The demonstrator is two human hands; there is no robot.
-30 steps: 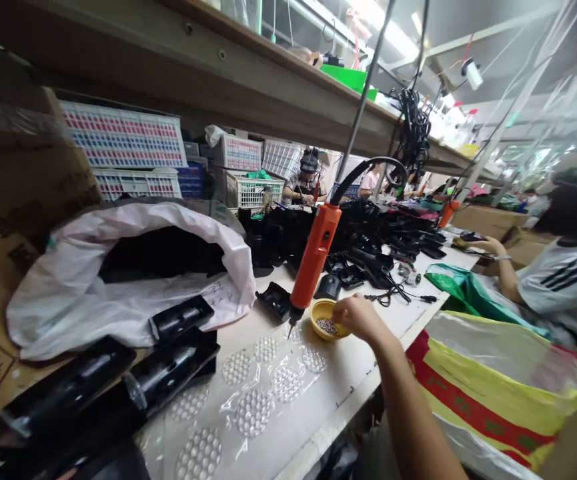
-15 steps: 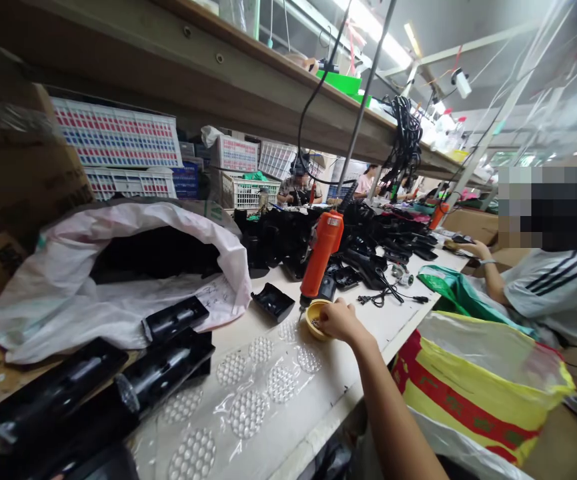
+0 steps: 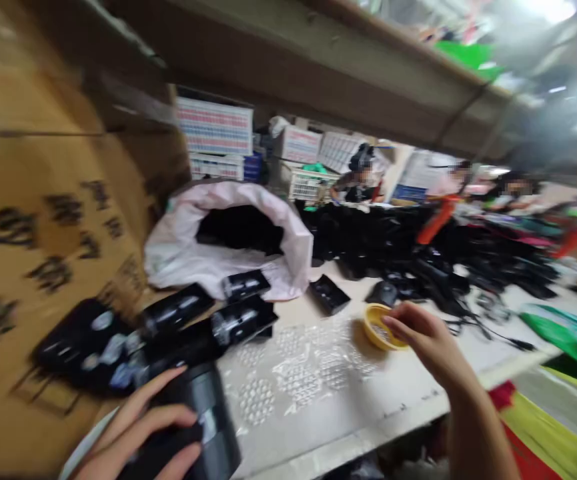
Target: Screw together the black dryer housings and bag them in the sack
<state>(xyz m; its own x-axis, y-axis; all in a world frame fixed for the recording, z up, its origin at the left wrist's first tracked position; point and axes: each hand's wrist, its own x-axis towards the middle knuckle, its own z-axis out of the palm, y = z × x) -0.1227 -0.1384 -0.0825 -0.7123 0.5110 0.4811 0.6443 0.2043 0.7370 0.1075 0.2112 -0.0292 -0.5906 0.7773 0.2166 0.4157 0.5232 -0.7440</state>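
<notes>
My left hand is wrapped round a black cylindrical part at the near left edge of the bench. My right hand hovers just over the near rim of a small yellow bowl of tiny screws, its fingers curled together in a pinch; whatever they hold is too small to make out. The picture is smeared by motion. Between the two hands a clear plastic sheet with round bumpy discs lies flat on the bench.
Black plastic housings lie beside a white sack of more black parts. A cardboard box stands at the left. A pile of black parts and cables fills the bench's far side. Other people work beyond it.
The view has swung left and down. My left hand and its black cylindrical part have come into view. My right hand has lifted slightly from the yellow bowl. The orange screwdriver has swung away.
</notes>
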